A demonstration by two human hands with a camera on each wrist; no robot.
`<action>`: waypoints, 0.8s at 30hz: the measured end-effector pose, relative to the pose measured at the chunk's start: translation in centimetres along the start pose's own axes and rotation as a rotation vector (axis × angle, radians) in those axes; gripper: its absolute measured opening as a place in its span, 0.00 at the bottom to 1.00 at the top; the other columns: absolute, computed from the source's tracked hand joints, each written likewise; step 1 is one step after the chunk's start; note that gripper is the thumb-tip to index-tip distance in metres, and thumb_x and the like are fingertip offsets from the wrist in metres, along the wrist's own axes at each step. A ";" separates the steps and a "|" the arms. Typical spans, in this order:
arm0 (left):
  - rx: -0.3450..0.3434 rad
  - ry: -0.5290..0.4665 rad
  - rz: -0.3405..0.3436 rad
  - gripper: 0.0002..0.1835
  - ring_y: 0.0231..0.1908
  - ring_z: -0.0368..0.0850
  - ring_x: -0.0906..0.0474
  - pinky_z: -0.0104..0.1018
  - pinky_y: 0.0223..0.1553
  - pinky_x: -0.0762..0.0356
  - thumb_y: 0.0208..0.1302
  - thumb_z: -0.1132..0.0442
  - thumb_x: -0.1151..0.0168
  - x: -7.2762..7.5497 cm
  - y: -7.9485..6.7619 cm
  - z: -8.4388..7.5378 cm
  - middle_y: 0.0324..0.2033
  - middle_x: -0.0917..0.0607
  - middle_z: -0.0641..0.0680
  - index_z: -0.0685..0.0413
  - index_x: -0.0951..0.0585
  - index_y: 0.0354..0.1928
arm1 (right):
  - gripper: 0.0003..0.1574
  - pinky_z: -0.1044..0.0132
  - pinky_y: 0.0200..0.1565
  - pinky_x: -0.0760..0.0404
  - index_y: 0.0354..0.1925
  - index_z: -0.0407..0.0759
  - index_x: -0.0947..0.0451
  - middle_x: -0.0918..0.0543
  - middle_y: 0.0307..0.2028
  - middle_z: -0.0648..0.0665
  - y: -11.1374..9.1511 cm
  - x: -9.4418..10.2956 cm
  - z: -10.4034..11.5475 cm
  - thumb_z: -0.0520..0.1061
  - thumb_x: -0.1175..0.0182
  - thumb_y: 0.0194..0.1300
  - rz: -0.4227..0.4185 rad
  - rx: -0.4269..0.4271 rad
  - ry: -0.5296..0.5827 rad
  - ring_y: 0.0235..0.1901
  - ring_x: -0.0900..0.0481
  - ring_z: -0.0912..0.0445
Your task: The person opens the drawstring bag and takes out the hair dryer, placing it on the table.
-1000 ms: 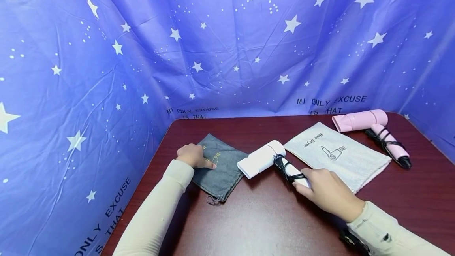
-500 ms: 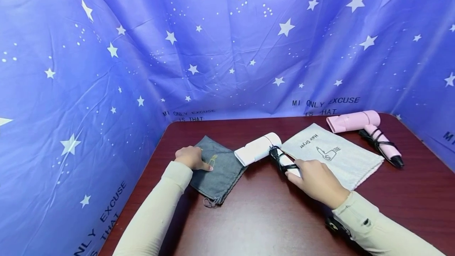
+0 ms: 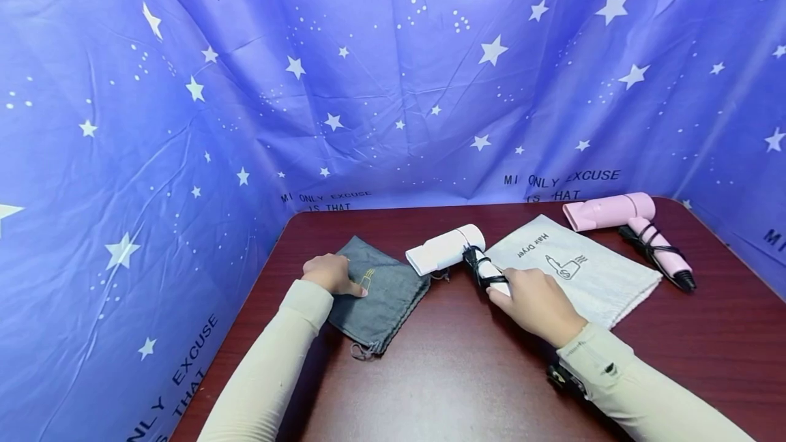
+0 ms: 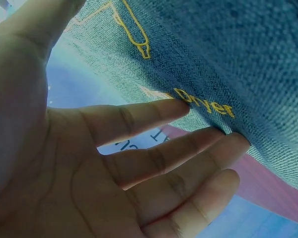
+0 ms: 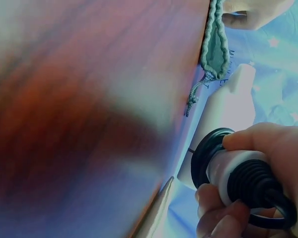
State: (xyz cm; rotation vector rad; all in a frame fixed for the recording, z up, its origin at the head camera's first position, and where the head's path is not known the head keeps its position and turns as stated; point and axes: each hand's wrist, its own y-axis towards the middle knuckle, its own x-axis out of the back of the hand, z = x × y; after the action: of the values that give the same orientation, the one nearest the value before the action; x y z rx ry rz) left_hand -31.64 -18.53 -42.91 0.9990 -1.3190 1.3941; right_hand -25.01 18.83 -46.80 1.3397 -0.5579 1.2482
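My left hand [image 3: 328,273] rests on a dark grey drawstring pouch [image 3: 389,302] with a yellow hair dryer drawing. In the left wrist view its fingers [image 4: 154,158] are nearly straight, their tips touching the pouch cloth [image 4: 228,54] by the yellow lettering. My right hand [image 3: 540,302] grips the handle end of a white hair dryer [image 3: 442,251], black cord wound round the handle. The dryer's nozzle points left, at the pouch's right corner; whether they touch I cannot tell. In the right wrist view, fingers curl round the handle beside the black cord sleeve [image 5: 251,183].
A pale grey pouch [image 3: 583,278] printed "Hair Dryer" lies flat just right of the white dryer. Farther right, at the back, lies a pink hair dryer [image 3: 610,211] with a wound black cord. A star-patterned blue curtain [image 3: 393,87] borders the dark red table [image 3: 424,387].
My right hand has moved the white hair dryer slightly away from me, toward the table's back. A drawstring of the dark pouch now shows below the nozzle. My left hand stays on the pouch.
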 end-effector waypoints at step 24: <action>-0.006 0.016 -0.005 0.44 0.39 0.56 0.21 0.50 0.28 0.26 0.35 0.24 0.34 -0.2 0.2 0.1 0.44 0.17 0.57 0.45 0.19 0.51 | 0.23 0.52 0.18 0.35 0.18 0.45 0.30 0.28 0.14 0.43 2.9 -1.6 -0.2 0.59 0.39 0.56 0.054 -0.124 0.006 0.14 0.31 0.47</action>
State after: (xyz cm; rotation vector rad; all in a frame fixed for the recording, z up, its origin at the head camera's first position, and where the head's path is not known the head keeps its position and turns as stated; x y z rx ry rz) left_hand -31.82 -18.64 -43.14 0.9850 -1.3071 1.3906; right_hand -28.20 17.84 -47.07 1.2234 -0.6602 1.2407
